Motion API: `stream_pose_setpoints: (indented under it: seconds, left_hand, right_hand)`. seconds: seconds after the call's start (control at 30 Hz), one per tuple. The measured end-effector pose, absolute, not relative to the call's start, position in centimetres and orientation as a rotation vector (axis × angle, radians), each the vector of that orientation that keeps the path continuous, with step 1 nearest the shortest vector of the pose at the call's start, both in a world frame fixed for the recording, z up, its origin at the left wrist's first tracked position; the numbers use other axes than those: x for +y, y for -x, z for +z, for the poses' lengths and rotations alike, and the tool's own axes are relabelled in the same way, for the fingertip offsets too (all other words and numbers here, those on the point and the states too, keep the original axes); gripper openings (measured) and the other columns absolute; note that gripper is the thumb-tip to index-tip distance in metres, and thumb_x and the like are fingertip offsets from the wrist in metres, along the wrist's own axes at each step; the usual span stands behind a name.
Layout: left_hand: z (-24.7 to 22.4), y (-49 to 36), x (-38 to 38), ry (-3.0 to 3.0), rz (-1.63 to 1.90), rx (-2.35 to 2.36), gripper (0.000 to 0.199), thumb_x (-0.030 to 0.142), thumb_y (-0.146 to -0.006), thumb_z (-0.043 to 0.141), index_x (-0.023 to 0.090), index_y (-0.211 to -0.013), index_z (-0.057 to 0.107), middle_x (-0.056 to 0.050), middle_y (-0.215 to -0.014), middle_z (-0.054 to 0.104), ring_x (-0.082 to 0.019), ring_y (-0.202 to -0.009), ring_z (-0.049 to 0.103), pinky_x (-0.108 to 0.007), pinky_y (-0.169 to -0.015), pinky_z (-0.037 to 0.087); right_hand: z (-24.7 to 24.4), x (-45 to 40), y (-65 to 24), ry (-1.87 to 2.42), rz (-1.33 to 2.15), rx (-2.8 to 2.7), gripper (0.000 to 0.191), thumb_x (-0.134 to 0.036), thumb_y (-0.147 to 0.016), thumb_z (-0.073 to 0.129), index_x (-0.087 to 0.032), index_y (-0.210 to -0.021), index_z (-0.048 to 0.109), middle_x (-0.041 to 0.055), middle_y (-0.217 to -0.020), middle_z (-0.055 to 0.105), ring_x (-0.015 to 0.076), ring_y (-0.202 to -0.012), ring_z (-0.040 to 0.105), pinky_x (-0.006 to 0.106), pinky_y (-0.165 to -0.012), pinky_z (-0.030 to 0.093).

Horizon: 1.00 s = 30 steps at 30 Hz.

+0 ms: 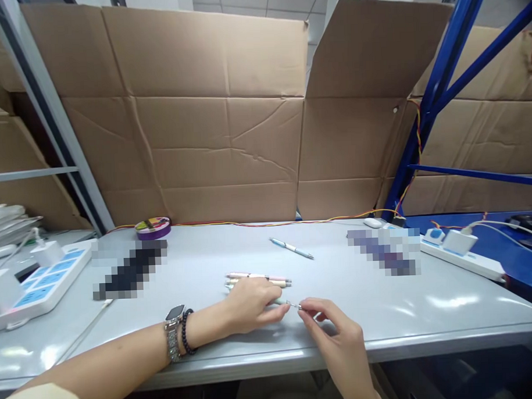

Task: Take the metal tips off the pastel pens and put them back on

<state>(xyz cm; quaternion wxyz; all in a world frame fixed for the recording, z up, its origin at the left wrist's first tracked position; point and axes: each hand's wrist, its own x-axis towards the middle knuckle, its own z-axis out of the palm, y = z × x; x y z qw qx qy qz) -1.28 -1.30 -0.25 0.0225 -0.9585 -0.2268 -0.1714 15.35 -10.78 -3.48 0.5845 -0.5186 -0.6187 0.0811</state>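
My left hand [252, 305] is closed round the barrel of a pale green pen [279, 301], low over the table's front part. At that pen's tip, my right hand [334, 331] pinches a small silvery tip piece [299, 307] between thumb and fingertips. A thin shaft shows between the barrel and this piece. Just behind my left hand lie several pens side by side, among them a pink one [277, 279] and a cream one [283, 284]; my hand partly covers them. Farther back rests a single light blue pen [291, 248], apart from the others.
A purple tape roll [153, 228] lies at the back left. White power strips stand at the left [55, 282] and right [464, 256]. Two blurred-out items lie on the table [198, 248]. Cardboard [220, 125] walls the back, and a blue frame [432, 100] rises at right.
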Motion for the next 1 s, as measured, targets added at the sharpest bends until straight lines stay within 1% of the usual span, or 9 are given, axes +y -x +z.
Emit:
stream_pose_setpoints:
  seconds: [0.1,0.2,0.37,0.47,0.6,0.7,0.83,1.0]
  left_hand:
    - [-0.19,1.28,-1.31,2.966,-0.526,-0.695,0.034,0.036,-0.088,0.04,0.017,-0.061,0.044,-0.001,-0.062,0.056,-0.016,-0.06,0.051,-0.025,-0.054,0.03]
    - [-0.19,1.26,-1.27,2.967,-0.523,-0.673,0.036,0.04,-0.087,0.041,0.017,-0.059,0.043,-0.001,-0.06,0.055,-0.015,-0.057,0.05,-0.025,-0.052,0.028]
    - [-0.51,1.15,-1.18,2.947,-0.559,-0.652,0.039,0.041,-0.083,0.044,0.017,-0.054,0.039,0.0,-0.053,0.052,-0.013,-0.051,0.046,-0.024,-0.049,0.023]
    - [-0.61,1.12,-1.13,2.947,-0.604,-0.644,0.038,0.039,-0.08,0.047,0.016,-0.051,0.038,0.001,-0.049,0.05,-0.012,-0.048,0.043,-0.024,-0.048,0.021]
    - [-0.35,1.27,-0.92,2.954,-0.629,-0.68,0.036,0.035,-0.078,0.049,0.017,-0.049,0.039,0.001,-0.047,0.05,-0.012,-0.047,0.043,-0.024,-0.048,0.022]
    - [-0.07,1.44,-0.66,2.951,-0.668,-0.762,0.035,0.033,-0.079,0.047,0.017,-0.049,0.042,0.001,-0.048,0.051,-0.012,-0.048,0.045,-0.023,-0.049,0.026]
    - [0.0,1.51,-0.5,2.969,-0.707,-0.759,0.032,0.032,-0.082,0.044,0.017,-0.054,0.047,0.0,-0.052,0.053,-0.013,-0.051,0.048,-0.023,-0.051,0.03]
    - [-0.31,1.47,-0.58,2.929,-0.638,-0.764,0.032,0.036,-0.081,0.047,0.017,-0.055,0.047,0.0,-0.054,0.054,-0.014,-0.053,0.05,-0.023,-0.051,0.029]
  right_hand:
    - [-3.6,-10.69,-15.16,1.212,0.167,-1.437,0.013,-0.031,-0.082,0.057,-0.022,-0.079,0.066,0.0016,-0.076,0.068,0.0155,-0.065,0.061,0.025,-0.057,0.049]
    - [-3.74,-10.59,-15.0,1.183,0.146,-1.459,0.013,-0.031,-0.083,0.056,-0.022,-0.079,0.065,0.0021,-0.075,0.067,0.0154,-0.063,0.06,0.025,-0.056,0.049]
    - [-3.94,-10.49,-14.97,1.086,0.119,-1.553,0.009,-0.022,-0.084,0.056,-0.021,-0.082,0.064,0.0022,-0.079,0.068,0.0149,-0.069,0.061,0.025,-0.061,0.05]
    - [-4.0,-10.54,-14.9,1.077,0.132,-1.529,0.009,-0.02,-0.084,0.056,-0.022,-0.081,0.064,0.0024,-0.08,0.068,0.0147,-0.069,0.061,0.024,-0.058,0.05]
    - [-3.93,-10.69,-14.97,1.114,0.155,-1.405,0.01,-0.025,-0.083,0.057,-0.021,-0.079,0.065,0.0033,-0.081,0.068,0.0142,-0.063,0.059,0.024,-0.054,0.049]
    - [-3.8,-10.74,-15.23,1.153,0.174,-1.361,0.01,-0.026,-0.082,0.057,-0.021,-0.079,0.065,0.0026,-0.08,0.067,0.013,-0.06,0.057,0.023,-0.053,0.048]
    - [-3.89,-10.64,-15.27,1.154,0.14,-1.416,0.015,-0.025,-0.086,0.052,-0.021,-0.084,0.067,0.0046,-0.084,0.064,0.0149,-0.067,0.059,0.025,-0.056,0.049]
    - [-4.26,-10.4,-15.11,1.149,0.057,-1.513,0.019,-0.021,-0.087,0.05,-0.023,-0.093,0.067,0.0055,-0.086,0.062,0.017,-0.079,0.06,0.027,-0.066,0.051]
